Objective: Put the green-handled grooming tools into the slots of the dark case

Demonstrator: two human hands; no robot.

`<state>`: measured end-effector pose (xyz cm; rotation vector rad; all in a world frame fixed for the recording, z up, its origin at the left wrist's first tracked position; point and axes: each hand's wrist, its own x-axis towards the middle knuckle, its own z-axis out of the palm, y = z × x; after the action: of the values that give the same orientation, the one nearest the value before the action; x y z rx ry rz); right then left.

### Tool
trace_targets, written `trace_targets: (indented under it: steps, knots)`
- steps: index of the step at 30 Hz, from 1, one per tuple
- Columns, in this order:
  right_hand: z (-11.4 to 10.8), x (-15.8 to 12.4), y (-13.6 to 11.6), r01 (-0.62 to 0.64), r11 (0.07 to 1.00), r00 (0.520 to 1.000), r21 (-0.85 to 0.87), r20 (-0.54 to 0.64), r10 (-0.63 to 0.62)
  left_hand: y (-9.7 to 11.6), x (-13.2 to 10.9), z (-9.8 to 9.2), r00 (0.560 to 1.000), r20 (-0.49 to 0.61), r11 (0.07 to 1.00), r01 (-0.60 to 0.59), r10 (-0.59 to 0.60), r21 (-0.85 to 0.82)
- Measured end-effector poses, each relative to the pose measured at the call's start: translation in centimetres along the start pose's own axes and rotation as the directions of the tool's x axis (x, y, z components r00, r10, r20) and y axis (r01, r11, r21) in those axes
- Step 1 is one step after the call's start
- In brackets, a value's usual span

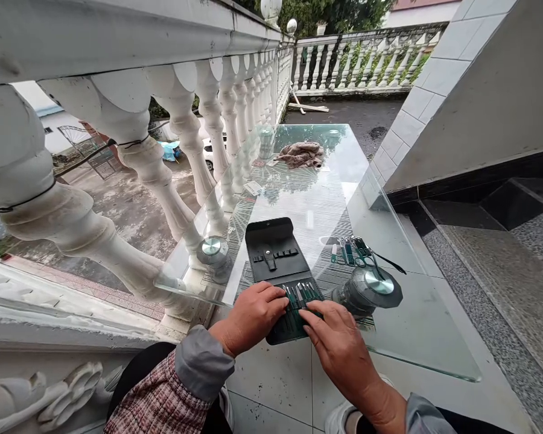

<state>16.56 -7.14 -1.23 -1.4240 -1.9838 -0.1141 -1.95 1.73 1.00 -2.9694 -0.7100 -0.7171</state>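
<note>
A black manicure case lies unfolded on the glass table, its upper flap showing several bare loops and a snap strap. In its lower half sits a row of slim metal manicure tools with dark green handles. My left hand grips the left edge of that half, fingertips beside the tools. From the right, my right hand has its fingers closed over the tools' handles; what lies between them is hidden. To the right of the case are nail clippers and small scissors.
The glass table rests on round supports, one with a metal cap near my right hand. A crumpled brown cloth and a white card are farther back. A white balustrade runs along the left; steps rise at right.
</note>
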Motion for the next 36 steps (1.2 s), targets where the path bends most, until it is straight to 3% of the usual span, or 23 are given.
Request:
trace_targets:
  steps: [10,15,19,23,27,30,33,36]
  knots:
    - [1.0,0.0,-0.7,0.077,0.99,0.997,-0.121,0.03,-0.074,0.2,0.0,0.2,0.99,0.118,0.995,-0.082,0.075,0.052]
    - [0.4,0.4,1.1,0.006,0.997,0.997,-0.074,0.079,0.0,0.4,0.3,0.2,0.995,0.1,1.0,-0.017,0.015,0.015]
    - [0.3,1.4,2.6,0.054,0.991,0.995,-0.124,0.084,-0.043,0.1,1.3,0.5,0.994,0.106,1.0,0.018,-0.017,-0.012]
    - [0.9,1.9,2.9,0.137,0.967,0.99,-0.216,0.048,-0.13,-0.5,2.7,1.2,0.984,0.174,0.999,0.021,-0.026,0.034]
    - [1.2,2.0,2.5,0.133,0.971,0.99,-0.199,-0.008,-0.138,-1.1,3.4,1.9,0.972,0.233,0.999,0.003,-0.012,0.04]
    - [0.6,2.7,2.8,0.069,0.995,0.997,-0.07,-0.012,-0.07,-1.4,3.5,2.3,0.973,0.231,0.999,-0.023,0.017,0.022]
    - [-0.6,4.4,4.9,-0.09,0.995,0.996,0.034,-0.006,0.09,-1.3,3.4,2.9,0.982,0.188,0.999,-0.03,0.027,0.012]
    - [-1.6,6.4,8.8,-0.33,0.944,0.939,-0.014,-0.106,0.327,-0.9,3.6,3.6,0.986,0.163,0.999,-0.035,0.031,0.023]
